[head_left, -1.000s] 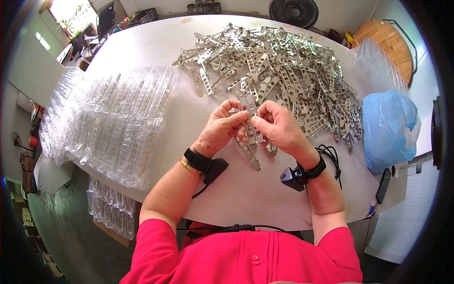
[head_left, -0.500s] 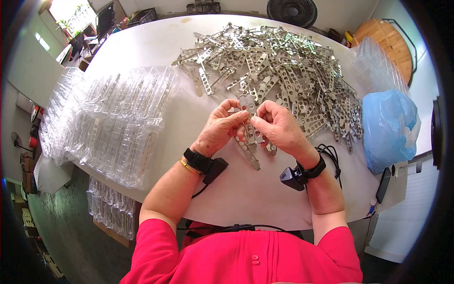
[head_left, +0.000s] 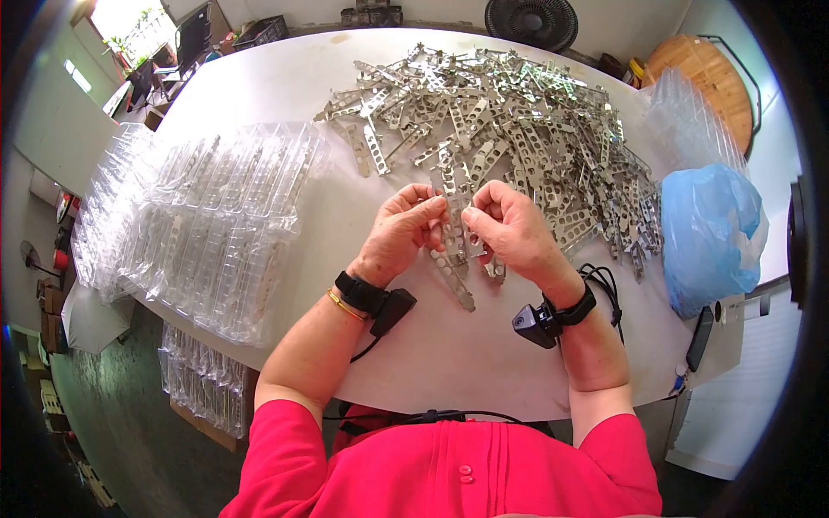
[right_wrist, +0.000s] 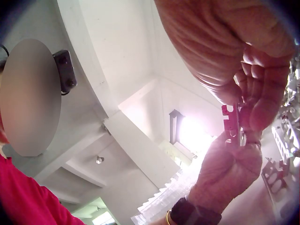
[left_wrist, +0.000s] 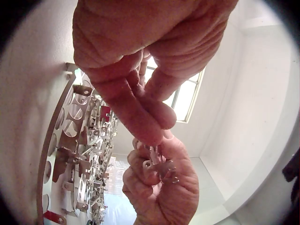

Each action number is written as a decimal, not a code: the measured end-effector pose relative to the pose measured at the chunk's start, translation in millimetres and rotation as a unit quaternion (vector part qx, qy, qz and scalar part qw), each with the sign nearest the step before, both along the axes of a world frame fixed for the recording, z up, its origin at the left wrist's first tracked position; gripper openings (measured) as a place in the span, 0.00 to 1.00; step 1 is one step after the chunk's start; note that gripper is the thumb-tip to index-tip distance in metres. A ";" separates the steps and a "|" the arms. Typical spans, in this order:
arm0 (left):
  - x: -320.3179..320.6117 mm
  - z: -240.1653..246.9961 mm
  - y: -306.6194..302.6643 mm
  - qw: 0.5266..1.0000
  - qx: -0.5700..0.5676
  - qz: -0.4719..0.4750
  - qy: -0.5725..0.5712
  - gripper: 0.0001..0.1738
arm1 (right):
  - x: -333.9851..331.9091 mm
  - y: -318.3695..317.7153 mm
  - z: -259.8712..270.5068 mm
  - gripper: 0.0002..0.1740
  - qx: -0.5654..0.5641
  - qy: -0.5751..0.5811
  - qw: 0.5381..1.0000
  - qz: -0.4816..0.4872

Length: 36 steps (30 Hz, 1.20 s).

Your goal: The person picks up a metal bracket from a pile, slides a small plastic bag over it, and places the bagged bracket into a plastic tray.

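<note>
Over the table, my left hand and right hand face each other with thumbs and fingers curled in a pinch. A small silvery metal bracket with lugs and holes shows at the left fingertips in the left wrist view. The right wrist view shows the same bracket right at the right thumb tip, spanning toward the left hand. Fingers hide part of it. Beneath and between the hands lie perforated metal strips, one pointing toward the person.
A large heap of perforated metal strips spreads beyond the hands. Clear plastic trays holding strips stand at left. A blue plastic bag sits at right, with more clear trays behind it. A black cable lies beside the right wrist.
My hands have drawn slightly apart, the left fingertips moving a little left and the right ones a little right. More of the strips between them shows.
</note>
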<state>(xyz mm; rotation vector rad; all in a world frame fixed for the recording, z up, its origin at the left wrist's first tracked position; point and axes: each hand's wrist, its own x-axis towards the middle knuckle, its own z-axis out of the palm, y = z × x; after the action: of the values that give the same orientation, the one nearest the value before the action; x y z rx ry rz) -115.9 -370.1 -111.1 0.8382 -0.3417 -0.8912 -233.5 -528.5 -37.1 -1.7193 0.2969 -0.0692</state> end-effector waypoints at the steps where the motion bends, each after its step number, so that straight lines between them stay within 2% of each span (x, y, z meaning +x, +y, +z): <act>1: 0.8 -0.3 0.9 1.000 0.000 0.000 0.000 0.07 | 0.4 -1.1 -1.6 0.08 0.000 0.000 1.000 0.000; 6: 3.4 2.5 2.7 0.998 -0.050 -0.013 0.026 0.08 | 2.0 -3.7 -5.2 0.07 -0.009 0.009 1.000 -0.009; 10: -8.5 20.6 1.4 0.997 -0.028 0.011 0.070 0.08 | 2.0 -2.2 -4.7 0.08 -0.015 0.012 1.000 -0.001; 15: 1.9 4.0 5.9 0.995 -0.016 -0.097 -0.005 0.09 | 2.3 -2.8 -9.4 0.09 0.000 0.001 1.000 0.026; 22: -2.3 5.0 3.1 0.999 -0.008 -0.047 -0.001 0.10 | 3.9 -1.0 -13.8 0.10 -0.012 -0.014 0.999 0.027; 25: -2.9 4.5 3.3 0.999 -0.007 -0.031 -0.003 0.10 | 4.6 -3.3 -15.3 0.10 -0.017 -0.055 0.998 0.011; 27: -3.1 1.7 3.0 1.000 0.003 -0.018 -0.007 0.10 | 3.0 -3.4 -7.5 0.10 -0.096 -0.020 0.995 0.014; 33: -4.6 0.9 0.9 0.998 0.015 -0.003 -0.055 0.10 | 3.5 0.4 -15.0 0.09 -0.043 -0.079 0.996 0.011; 36: -7.8 6.1 1.4 0.997 0.021 -0.011 -0.069 0.10 | 2.8 0.3 -12.4 0.08 -0.087 -0.047 0.995 0.018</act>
<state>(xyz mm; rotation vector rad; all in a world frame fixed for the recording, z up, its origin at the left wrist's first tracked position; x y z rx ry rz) -123.8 -368.6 -105.0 0.9379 -0.4549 -0.8658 -230.7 -528.2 -49.5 -1.8871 0.1940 -0.1529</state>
